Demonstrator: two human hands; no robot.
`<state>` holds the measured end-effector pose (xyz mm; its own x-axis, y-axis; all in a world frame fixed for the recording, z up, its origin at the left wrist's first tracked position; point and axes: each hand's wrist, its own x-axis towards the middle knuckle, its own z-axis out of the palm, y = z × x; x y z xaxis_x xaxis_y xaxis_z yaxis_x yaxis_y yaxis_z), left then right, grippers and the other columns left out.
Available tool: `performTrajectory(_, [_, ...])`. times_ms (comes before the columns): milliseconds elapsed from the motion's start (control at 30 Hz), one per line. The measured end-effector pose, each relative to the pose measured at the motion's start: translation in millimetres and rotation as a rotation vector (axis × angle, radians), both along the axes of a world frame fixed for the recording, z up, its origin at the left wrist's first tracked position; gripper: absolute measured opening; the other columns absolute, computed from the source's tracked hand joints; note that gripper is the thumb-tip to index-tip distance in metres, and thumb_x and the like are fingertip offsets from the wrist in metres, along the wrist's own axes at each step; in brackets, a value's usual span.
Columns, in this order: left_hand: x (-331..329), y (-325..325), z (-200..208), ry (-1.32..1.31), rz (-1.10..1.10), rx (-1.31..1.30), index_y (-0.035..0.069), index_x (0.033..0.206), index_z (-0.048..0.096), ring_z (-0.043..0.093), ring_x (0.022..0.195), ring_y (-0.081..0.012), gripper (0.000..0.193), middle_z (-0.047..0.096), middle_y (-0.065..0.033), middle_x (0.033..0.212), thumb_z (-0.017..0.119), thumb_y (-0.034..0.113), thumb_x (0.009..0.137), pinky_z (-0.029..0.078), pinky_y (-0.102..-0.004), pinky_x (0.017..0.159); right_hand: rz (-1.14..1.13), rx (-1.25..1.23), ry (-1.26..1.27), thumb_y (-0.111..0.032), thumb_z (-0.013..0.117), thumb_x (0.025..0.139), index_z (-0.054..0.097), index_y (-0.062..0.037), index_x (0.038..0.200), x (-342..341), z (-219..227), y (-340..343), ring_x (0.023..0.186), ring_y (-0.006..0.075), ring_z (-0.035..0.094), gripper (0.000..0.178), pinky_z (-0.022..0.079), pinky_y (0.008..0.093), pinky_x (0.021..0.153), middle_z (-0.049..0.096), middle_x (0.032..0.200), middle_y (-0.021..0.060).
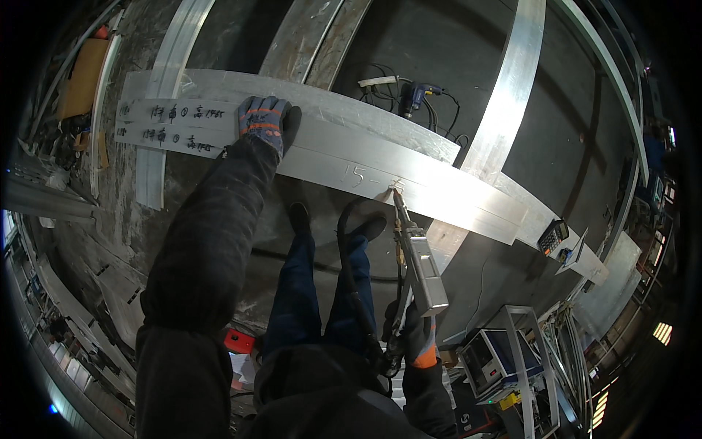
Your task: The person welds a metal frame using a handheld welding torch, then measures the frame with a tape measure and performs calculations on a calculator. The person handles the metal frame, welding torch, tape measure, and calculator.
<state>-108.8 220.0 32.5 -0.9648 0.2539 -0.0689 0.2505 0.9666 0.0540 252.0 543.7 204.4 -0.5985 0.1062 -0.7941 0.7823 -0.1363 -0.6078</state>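
My left hand (266,121), in a grey glove with orange bands, lies flat on a long bare metal strip (322,150), fingers stretched out and pressing on it. Dark handwriting covers the strip's left part; lighter marks run along its middle. In my right hand (420,336), gloved in grey and orange, is a silver, boxy laser welding gun (424,274) with a slim nozzle and a black hose (349,267). The nozzle tip meets the strip at the end of the light marks, where a small bright spot shows. The fingers around the grip are partly hidden.
Wide metal bars (508,95) cross beneath the strip. Beyond it a blue power drill (420,95) lies with its cable. A calculator (553,235) rests near the right end. At lower right stand a boxy machine (497,362) and a metal frame (528,366).
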Motion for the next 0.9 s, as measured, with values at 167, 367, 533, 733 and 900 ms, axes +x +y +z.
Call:
performTrajectory(167, [-2.8,3.3,5.8,-0.127,0.035,-0.063,0.018,0.121,0.07,0.06,0.128,-0.0344,0.041,0.069,-0.0103,0.13,0.078,0.022,0.081,0.042,-0.0499,0.113,-0.03,-0.005,0.015,-0.048,0.051,0.109,0.064,-0.0005,0.109,-4.0,4.7,-1.5,0.06,0.0202,0.065,0.049,0.051,0.0344,0.051,0.067,0.083,0.0092])
performTrajectory(367, [-0.9,-0.1,4.5,-0.142,0.014,-0.085,0.018,0.128,0.067,0.056,0.135,-0.0362,0.054,0.065,-0.0103,0.137,0.081,0.022,0.076,0.039,-0.0479,0.118,-0.123,-0.054,-0.042,-0.031,0.047,0.112,0.068,-0.0016,0.105,-6.0,9.8,-5.7,0.07,0.0126,0.064,0.036,0.048,0.03,0.057,0.068,0.086,0.0039])
performTrajectory(533, [-0.8,-5.6,-13.5,0.067,-0.038,0.069,0.014,0.11,0.071,0.064,0.119,-0.0357,0.023,0.072,-0.0119,0.117,0.07,0.023,0.089,0.043,-0.0497,0.111,-0.076,-0.051,0.022,-0.03,0.047,0.112,0.067,-0.0021,0.11,3.1,3.3,-3.6,0.069,0.0127,0.064,0.035,0.048,0.0302,0.057,0.067,0.083,0.003])
performTrajectory(733, [1.0,-5.0,-12.2,0.027,-0.037,0.079,0.014,0.11,0.07,0.063,0.119,-0.0338,0.022,0.071,-0.0113,0.116,0.068,0.023,0.09,0.042,-0.0494,0.11,-0.152,-0.076,-0.092,-0.026,0.047,0.111,0.067,-0.0019,0.111,15.3,3.2,-0.4,0.069,0.014,0.065,0.031,0.05,0.0308,0.058,0.067,0.083,0.0037])
performTrajectory(900, [-0.2,-3.6,-2.0,-0.077,-0.016,0.073,0.014,0.119,0.07,0.059,0.127,-0.0327,0.034,0.069,-0.0084,0.126,0.068,0.02,0.086,0.037,-0.05,0.117,-0.053,0.042,0.006,-0.065,0.048,0.102,0.066,-0.0017,0.107,19.0,5.3,-4.8,0.056,0.0188,0.063,0.066,0.048,0.0313,0.049,0.065,0.075,0.0084])
